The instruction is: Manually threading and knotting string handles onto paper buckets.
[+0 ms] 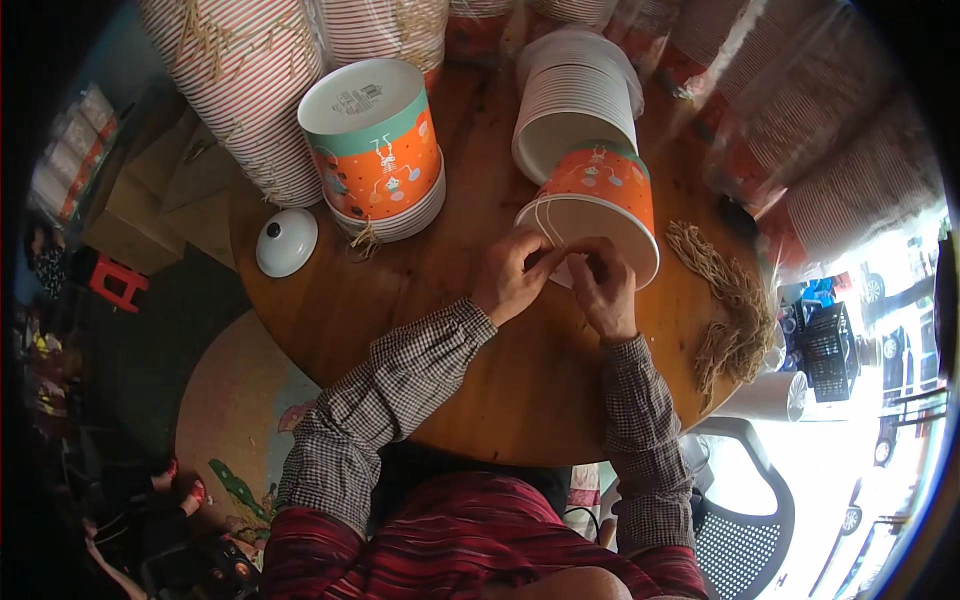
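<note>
An orange paper bucket (628, 192) with a white rim lies tipped on the round wooden table, its mouth facing me. A thin pale cord (541, 212) loops at the left part of that rim. My left hand (513, 275) is closed in a pinch on the cord beside the rim. Fingertips nearly meeting it, my right hand (604, 292) also pinches the cord in front of the bucket's mouth. Fingers cover the cord's ends. On the table to the right lies a bundle of loose beige cords (738, 335).
White nested buckets (577, 95) lie behind the tipped one. Upside-down orange buckets (385, 170) stand at the left, near a white lid (293, 250) with a black knob. Tall bucket stacks (245, 100) line the back. A grey chair (752, 520) stands at the right.
</note>
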A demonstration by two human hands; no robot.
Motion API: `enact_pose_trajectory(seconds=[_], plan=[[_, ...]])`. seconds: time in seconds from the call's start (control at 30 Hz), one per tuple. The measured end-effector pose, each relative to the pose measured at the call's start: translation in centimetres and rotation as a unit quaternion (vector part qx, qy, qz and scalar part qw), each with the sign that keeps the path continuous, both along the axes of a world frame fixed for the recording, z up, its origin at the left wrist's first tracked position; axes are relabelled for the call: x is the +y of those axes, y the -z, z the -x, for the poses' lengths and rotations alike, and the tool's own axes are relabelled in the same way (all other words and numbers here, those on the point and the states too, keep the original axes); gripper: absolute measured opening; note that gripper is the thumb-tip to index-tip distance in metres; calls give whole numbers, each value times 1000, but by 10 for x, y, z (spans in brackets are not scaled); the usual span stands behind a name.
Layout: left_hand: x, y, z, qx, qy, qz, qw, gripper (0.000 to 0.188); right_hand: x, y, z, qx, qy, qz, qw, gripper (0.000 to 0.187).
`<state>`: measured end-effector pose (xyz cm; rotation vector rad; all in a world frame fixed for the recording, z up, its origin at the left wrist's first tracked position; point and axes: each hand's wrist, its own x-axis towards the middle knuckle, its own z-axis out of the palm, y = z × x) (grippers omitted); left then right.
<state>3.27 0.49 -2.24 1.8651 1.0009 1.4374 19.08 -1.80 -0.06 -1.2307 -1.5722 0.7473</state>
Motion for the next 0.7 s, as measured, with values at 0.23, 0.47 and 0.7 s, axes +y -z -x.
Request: enact_pose_trajectory(seconds=[0.23,0.47,0.7], plan=[[-6,-3,-5,18,43,26,999,11,1,3,-1,101,-23,72,992,10],[-8,-1,-3,-21,86,86,992,14,5,0,-3,146,-11,102,984,13],[-9,0,-2,21,100,101,990,16,0,-7,0,185,-56,167,967,13]])
